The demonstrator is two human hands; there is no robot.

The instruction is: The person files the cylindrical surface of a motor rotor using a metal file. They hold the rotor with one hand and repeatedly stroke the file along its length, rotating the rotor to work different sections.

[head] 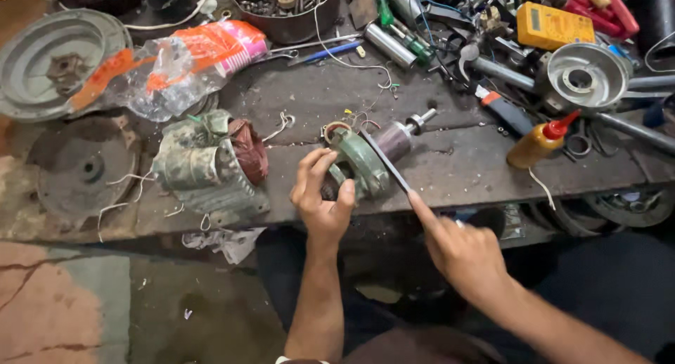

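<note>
Cluttered workbench (464, 167) holds a green motor (362, 163) at centre, the left hand (322, 202) clamped on its near end, while the right hand (460, 248), at five o'clock, grips a dark blade (385, 161) laid across it.

Upper left: grey round metal cover (42, 58), crumpled orange and clear plastic bag (186, 58)
Left centre: worn green motor housing (207, 168)
Upper right: yellow multimeter (552, 25), shiny metal end cap (587, 75)
Right centre: amber squeeze bottle with red nozzle (540, 142)

One view only: head-worn camera, angled steeply down and forward, close over the table (450, 167) edge, floor (84, 308) at lower left
</note>
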